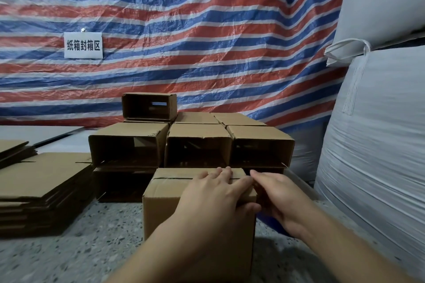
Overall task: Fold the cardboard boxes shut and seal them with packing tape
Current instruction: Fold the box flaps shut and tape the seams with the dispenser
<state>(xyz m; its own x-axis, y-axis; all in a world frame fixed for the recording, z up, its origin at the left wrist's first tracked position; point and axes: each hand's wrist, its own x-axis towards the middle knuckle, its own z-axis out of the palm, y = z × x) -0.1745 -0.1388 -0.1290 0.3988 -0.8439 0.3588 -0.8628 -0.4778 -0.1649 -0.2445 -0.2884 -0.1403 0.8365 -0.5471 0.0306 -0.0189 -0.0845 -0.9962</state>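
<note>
Cardboard box [184,195] flaps folded, left hand [213,193] flat on top; right hand [280,197] relaxed beside; untaped, others open.

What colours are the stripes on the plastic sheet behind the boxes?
The plastic sheet has red, blue and white stripes, shown clearly in the head view.

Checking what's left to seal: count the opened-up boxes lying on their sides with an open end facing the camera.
4: one on top at the back, then a row of three below it, left, middle and right. More may be hidden behind and beneath them.
</note>
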